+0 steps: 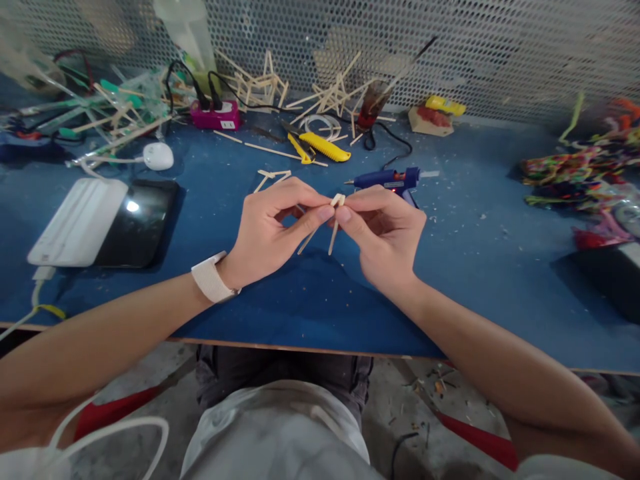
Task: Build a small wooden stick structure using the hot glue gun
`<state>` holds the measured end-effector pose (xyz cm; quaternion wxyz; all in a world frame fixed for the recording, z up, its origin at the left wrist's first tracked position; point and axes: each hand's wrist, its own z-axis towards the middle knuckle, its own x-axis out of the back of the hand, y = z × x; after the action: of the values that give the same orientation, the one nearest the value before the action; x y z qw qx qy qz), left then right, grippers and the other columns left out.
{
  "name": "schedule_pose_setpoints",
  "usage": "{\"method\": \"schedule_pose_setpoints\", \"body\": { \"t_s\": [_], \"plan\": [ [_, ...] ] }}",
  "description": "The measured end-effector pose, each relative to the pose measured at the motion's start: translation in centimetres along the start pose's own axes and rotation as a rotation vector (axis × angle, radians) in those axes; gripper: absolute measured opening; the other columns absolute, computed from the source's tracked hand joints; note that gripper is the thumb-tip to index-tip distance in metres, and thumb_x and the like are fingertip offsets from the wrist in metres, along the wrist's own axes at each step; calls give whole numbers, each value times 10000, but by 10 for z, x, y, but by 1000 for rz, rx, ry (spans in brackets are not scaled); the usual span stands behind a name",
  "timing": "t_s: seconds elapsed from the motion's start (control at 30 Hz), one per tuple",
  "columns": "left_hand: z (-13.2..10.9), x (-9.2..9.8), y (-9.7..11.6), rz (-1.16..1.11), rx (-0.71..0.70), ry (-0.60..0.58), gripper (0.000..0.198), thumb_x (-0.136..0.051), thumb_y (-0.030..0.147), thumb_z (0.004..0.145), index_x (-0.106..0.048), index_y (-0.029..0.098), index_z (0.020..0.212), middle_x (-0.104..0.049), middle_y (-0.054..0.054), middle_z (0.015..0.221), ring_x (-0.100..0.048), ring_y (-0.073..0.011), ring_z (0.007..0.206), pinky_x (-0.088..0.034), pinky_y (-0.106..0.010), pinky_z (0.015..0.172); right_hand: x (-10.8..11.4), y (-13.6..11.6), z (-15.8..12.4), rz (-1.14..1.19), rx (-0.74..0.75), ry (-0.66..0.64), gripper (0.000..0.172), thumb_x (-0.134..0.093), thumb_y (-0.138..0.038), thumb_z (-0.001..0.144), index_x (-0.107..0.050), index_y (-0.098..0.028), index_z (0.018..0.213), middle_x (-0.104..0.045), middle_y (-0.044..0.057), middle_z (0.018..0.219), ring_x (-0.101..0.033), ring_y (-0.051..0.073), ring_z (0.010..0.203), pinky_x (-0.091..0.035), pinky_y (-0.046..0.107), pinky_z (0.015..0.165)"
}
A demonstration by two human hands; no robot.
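**Where things lie on my table**

My left hand [270, 227] and right hand [385, 233] meet over the middle of the table [300, 313], with the small sticks [336, 213] pinched between them. The glue gun [387, 179] lies just behind my right hand, and the cutter [325, 147] farther back. The stick frames [260, 85] stand against the mesh wall [450, 47]. The phone [137, 223] lies to my left.
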<state>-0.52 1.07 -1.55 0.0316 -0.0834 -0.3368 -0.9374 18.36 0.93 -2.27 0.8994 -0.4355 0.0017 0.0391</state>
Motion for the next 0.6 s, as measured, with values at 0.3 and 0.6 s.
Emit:
{"method": "schedule_pose_setpoints", "body": {
  "t_s": [0.3, 0.6],
  "plan": [
    [1, 3, 2, 14, 19, -31, 185, -863, 472, 1040, -857, 290, 1068, -845, -18, 961, -772, -153, 846, -617, -295, 688, 5, -4, 2, -44, 3, -5, 139, -904, -464, 996, -883, -347, 1067, -842, -22, 993, -796, 157, 809, -682, 323, 671],
    [1, 3, 2, 29, 6, -22, 242, -848, 524, 1045, -857, 283, 1060, -845, -23, 949, -773, -150, 836, -606, -289, 679, 3, -6, 2, -124, 5, -14, 238, -869, -550, 1013, -851, -313, 1024, -814, -4, 969, -790, 159, 776, -695, 336, 665]
  ]
}}
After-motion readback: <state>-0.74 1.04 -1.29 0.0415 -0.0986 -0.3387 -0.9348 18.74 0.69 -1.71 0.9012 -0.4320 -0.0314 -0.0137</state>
